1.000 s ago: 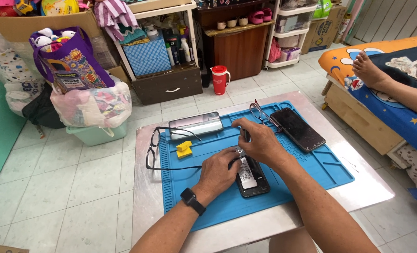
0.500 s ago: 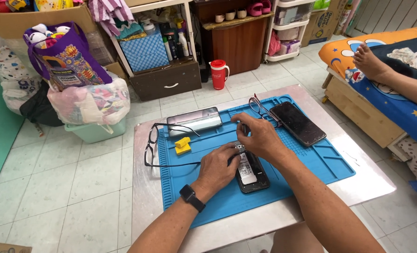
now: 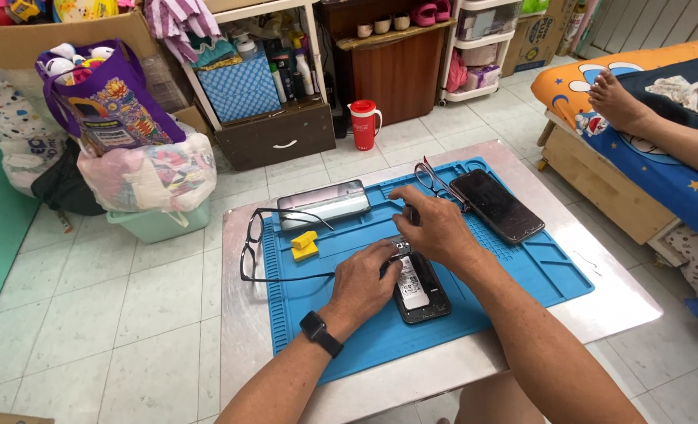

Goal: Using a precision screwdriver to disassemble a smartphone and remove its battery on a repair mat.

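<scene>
A black phone with its back cover off [image 3: 421,292] lies on a blue work mat [image 3: 522,275], a white-labelled battery showing inside. My left hand [image 3: 363,280], with a black watch on the wrist, rests on the phone's left side and top corner and holds it down. My right hand [image 3: 437,225] hovers over the phone's far end, thumb and fingers pinched on a small dark tool [image 3: 409,213]. The tool's tip is hidden by my fingers.
On the mat lie a second black phone [image 3: 497,206], thin glasses [image 3: 430,179], a silver case [image 3: 323,204] and a yellow piece [image 3: 304,246]. Black-framed glasses [image 3: 253,245] straddle the mat's left edge. Another person's foot [image 3: 612,98] rests on a bed at right.
Both hands stay at the opened phone. My right hand has shifted slightly toward its far end, and the view has moved a little.
</scene>
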